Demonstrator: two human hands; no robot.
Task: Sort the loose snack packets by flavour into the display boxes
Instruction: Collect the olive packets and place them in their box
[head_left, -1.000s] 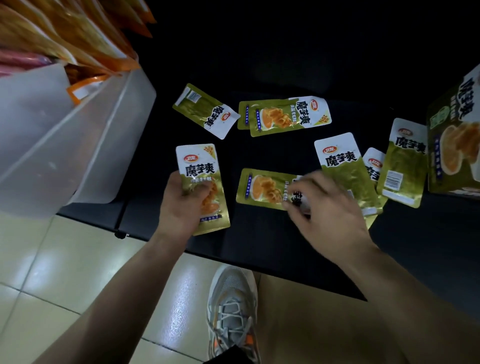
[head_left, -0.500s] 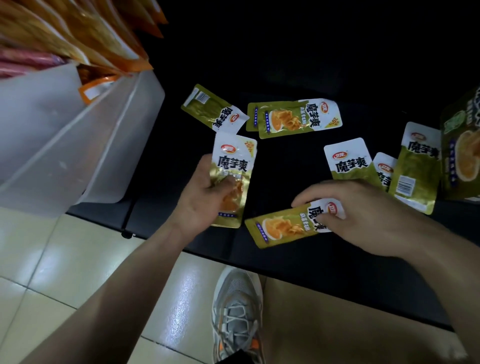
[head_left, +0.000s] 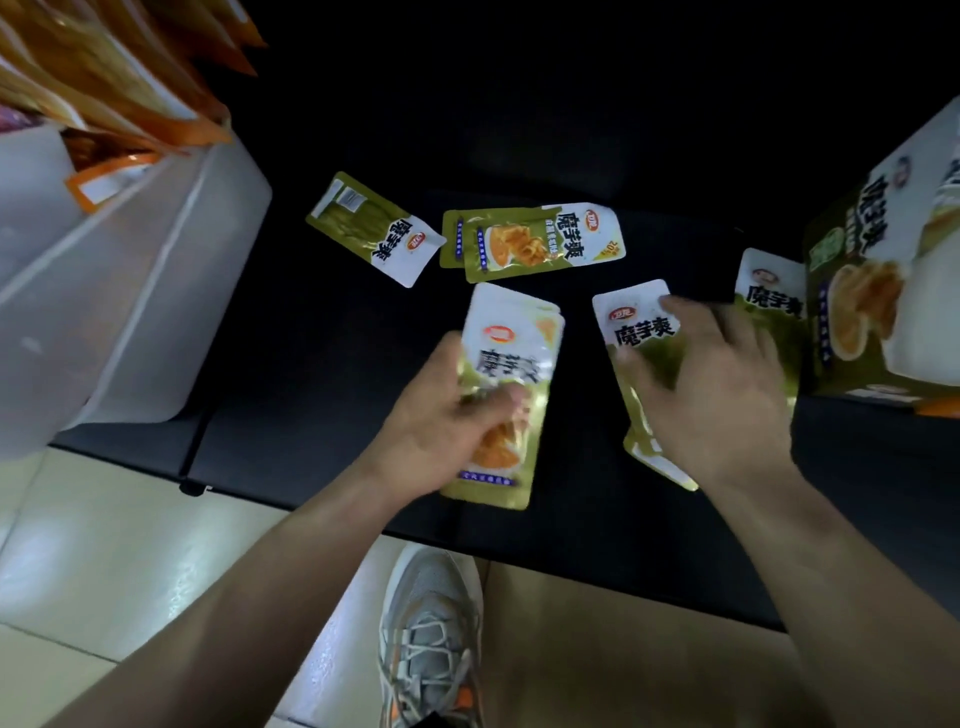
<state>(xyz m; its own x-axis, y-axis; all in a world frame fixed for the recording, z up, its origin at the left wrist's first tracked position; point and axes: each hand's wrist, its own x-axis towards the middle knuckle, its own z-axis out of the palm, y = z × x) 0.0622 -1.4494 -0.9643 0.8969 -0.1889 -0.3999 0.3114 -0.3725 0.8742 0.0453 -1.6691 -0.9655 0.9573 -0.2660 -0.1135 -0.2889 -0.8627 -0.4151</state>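
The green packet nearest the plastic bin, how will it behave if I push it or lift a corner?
The green packet looks like thin glossy film, so it would probably slide easily on the black surface. It lies flat and slim, so likely light and floppy when lifted by a corner. Rolling seems unlikely.

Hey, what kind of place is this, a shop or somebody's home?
Probably a small shop or stockroom: identical green snack packets lie loose on a black surface, a matching display box stands at right, and a translucent bin holds orange packets.
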